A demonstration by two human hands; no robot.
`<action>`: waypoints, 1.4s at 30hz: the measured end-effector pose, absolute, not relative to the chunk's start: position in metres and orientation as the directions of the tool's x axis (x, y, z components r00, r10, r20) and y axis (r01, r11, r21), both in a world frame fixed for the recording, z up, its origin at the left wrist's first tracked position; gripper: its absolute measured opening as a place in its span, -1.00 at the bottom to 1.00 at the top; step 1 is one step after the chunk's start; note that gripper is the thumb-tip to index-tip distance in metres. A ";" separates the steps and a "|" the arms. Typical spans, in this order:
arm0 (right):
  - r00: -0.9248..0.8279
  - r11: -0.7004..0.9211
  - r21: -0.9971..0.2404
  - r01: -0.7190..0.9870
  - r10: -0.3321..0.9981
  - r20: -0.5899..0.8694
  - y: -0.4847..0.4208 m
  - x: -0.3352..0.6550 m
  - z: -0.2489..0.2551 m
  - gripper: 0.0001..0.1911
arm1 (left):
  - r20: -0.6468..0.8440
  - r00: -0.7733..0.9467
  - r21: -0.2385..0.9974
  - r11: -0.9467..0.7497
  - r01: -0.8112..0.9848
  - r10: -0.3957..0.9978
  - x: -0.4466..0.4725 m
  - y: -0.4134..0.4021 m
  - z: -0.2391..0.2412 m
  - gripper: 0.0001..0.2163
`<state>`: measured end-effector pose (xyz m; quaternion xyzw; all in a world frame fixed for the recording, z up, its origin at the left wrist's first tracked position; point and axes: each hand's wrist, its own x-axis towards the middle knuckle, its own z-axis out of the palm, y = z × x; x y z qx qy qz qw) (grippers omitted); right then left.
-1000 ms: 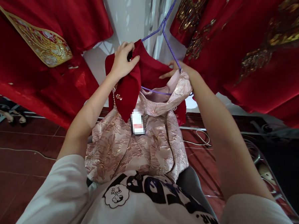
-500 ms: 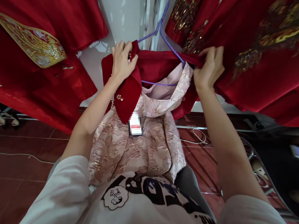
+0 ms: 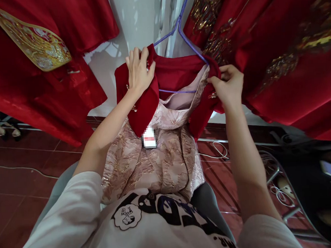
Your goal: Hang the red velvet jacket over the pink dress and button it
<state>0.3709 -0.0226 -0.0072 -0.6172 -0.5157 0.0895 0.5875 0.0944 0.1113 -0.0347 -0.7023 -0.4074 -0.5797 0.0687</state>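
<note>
Head view, hanger (image 3: 180,90) mostly hidden under dress (image 3: 156,157)

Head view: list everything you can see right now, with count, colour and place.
red velvet collar: one, dark red, top of the dress, gripped at both ends
pink brocade dress: one, pale pink, hanging centre
purple wire hanger: one, purple, inside the neckline
white tag: one, white, dress front, blurred
red embroidered garments: several, red with gold, hanging left and right
tiled floor: dark red, below
white cable: one, on the floor at right
left hand: pinching the collar's left end
right hand: pinching the collar's right end
</note>
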 end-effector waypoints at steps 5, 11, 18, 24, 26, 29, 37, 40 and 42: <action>0.218 0.378 -0.826 0.418 0.841 0.495 0.000 0.368 -0.025 -0.80 | 0.838 -0.023 0.449 -0.665 0.597 0.545 0.098 0.109 -0.039 -0.69; 0.097 0.454 -0.694 0.559 0.795 0.598 -0.002 0.318 -0.035 -0.54 | 0.801 -0.022 0.502 -0.652 0.568 0.598 0.104 0.097 -0.036 -0.69; 0.074 0.563 -0.613 0.554 0.701 0.710 -0.022 0.299 -0.061 -0.65 | 0.846 -0.039 0.443 -0.662 0.605 0.531 0.102 0.065 -0.054 -0.76; 0.022 0.557 -0.660 0.504 0.756 0.654 -0.022 0.282 -0.062 -0.55 | 0.745 0.268 0.394 -0.727 0.562 0.611 0.113 0.010 -0.075 -0.83; -0.017 0.557 -0.653 0.512 0.767 0.641 -0.025 0.271 -0.059 -0.50 | 0.729 0.285 0.409 -0.730 0.547 0.622 0.115 0.004 -0.070 -0.84; -0.029 0.580 -0.664 0.471 0.763 0.646 -0.033 0.261 -0.058 -0.43 | 0.746 0.227 0.463 -0.733 0.499 0.626 0.112 0.002 -0.064 -0.83; -0.198 0.672 -0.606 0.425 0.722 0.663 -0.051 0.268 -0.060 -0.31 | 0.707 -0.035 0.681 -0.666 0.305 0.707 0.096 -0.001 -0.080 -0.67; -0.241 0.690 -0.602 0.403 0.714 0.657 -0.054 0.271 -0.056 -0.47 | 0.699 -0.098 0.704 -0.656 0.274 0.709 0.092 -0.003 -0.077 -0.70; -0.245 0.695 -0.608 0.383 0.711 0.659 -0.054 0.270 -0.053 -0.57 | 0.707 -0.064 0.690 -0.667 0.279 0.704 0.091 -0.007 -0.073 -0.77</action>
